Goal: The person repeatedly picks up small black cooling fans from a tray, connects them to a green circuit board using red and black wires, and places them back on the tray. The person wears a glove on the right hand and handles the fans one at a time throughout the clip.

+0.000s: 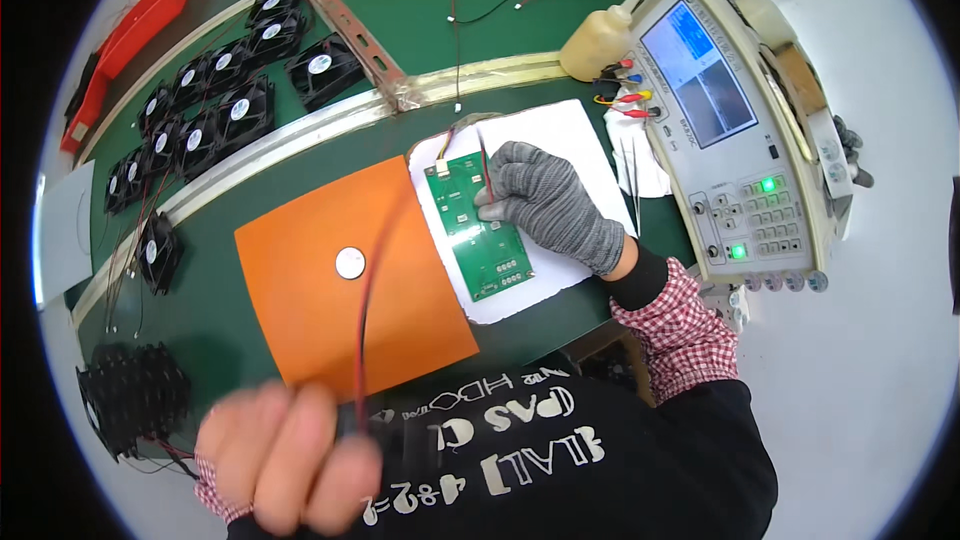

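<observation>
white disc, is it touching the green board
Apart: the head view shows bare orange mat between the white disc and the green board.

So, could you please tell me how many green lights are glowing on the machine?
2: the upper light at the top of the keypad, the lower light left of its bottom row.
</observation>
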`<state>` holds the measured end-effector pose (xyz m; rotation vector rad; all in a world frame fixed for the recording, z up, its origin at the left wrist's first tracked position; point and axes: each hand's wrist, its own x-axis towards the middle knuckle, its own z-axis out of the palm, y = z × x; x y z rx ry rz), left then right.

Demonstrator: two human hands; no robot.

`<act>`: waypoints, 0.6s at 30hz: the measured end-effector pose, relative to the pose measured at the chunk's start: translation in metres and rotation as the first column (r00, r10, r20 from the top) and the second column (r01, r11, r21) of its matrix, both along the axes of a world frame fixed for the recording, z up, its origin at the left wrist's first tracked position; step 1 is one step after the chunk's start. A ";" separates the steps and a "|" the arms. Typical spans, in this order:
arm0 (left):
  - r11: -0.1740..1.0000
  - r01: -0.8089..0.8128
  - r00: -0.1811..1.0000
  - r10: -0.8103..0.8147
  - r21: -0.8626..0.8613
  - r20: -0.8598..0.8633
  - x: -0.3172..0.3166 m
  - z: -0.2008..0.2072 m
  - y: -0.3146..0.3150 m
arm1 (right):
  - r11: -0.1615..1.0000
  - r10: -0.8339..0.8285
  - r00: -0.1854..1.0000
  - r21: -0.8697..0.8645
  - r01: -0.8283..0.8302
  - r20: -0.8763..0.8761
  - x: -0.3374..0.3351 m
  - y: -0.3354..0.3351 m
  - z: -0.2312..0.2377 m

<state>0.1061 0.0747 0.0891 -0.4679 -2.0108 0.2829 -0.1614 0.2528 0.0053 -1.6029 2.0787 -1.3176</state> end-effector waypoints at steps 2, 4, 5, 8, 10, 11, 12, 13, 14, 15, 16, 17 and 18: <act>0.910 0.342 0.934 -0.300 0.235 -0.195 -0.013 0.005 -0.008 | 1.000 0.007 0.999 0.003 -0.007 0.044 -0.002 0.000 -0.003; 0.438 0.435 0.774 -0.628 0.786 -0.079 0.000 0.006 -0.009 | 1.000 0.018 0.997 0.014 -0.019 0.076 -0.004 0.001 -0.004; 0.126 0.312 0.644 -0.757 0.942 -0.113 0.010 0.010 -0.008 | 1.000 0.022 0.998 0.001 -0.022 0.063 -0.003 0.000 -0.004; -0.590 -0.508 0.089 -0.761 0.628 -0.643 0.012 0.045 -0.013 | 0.999 0.033 0.999 -0.028 -0.032 0.034 0.000 -0.002 -0.005; -0.567 -0.415 0.146 -0.814 0.712 -0.563 0.022 0.045 -0.011 | 0.999 0.029 0.999 -0.030 -0.028 0.043 0.001 -0.001 -0.006; -0.552 -0.380 0.155 -0.829 0.742 -0.537 0.021 0.045 -0.009 | 0.999 0.026 0.999 -0.030 -0.025 0.038 0.001 -0.001 -0.006; -0.535 -0.344 0.166 -0.844 0.772 -0.511 0.020 0.046 -0.007 | 0.999 0.024 0.999 -0.030 -0.023 0.033 0.001 -0.001 -0.006; -0.440 -0.154 0.219 -0.888 0.884 -0.404 0.013 0.039 -0.008 | 0.999 0.024 0.999 -0.031 -0.023 0.029 0.001 -0.001 -0.006; -0.367 0.004 0.552 -0.775 0.930 -0.308 0.015 0.027 -0.002 | 0.999 0.027 0.999 -0.026 -0.026 0.021 0.002 -0.003 -0.006; -0.240 0.038 0.842 -0.516 0.970 -0.160 0.017 0.015 0.004 | 0.999 0.031 0.999 -0.021 -0.031 0.013 0.003 -0.005 -0.006; 0.124 -0.041 0.968 -0.240 0.991 0.070 0.022 0.004 0.001 | 1.000 -0.005 1.000 -0.011 0.005 -0.006 -0.001 0.002 -0.006; 0.346 -0.300 0.945 0.236 0.889 0.227 0.032 0.005 0.004 | 1.000 0.014 1.000 -0.014 -0.014 0.005 -0.001 0.000 -0.005; 0.589 -0.438 0.899 0.306 0.679 0.314 0.037 0.008 -0.002 | 0.999 0.033 0.999 -0.017 -0.033 0.015 -0.001 -0.002 -0.004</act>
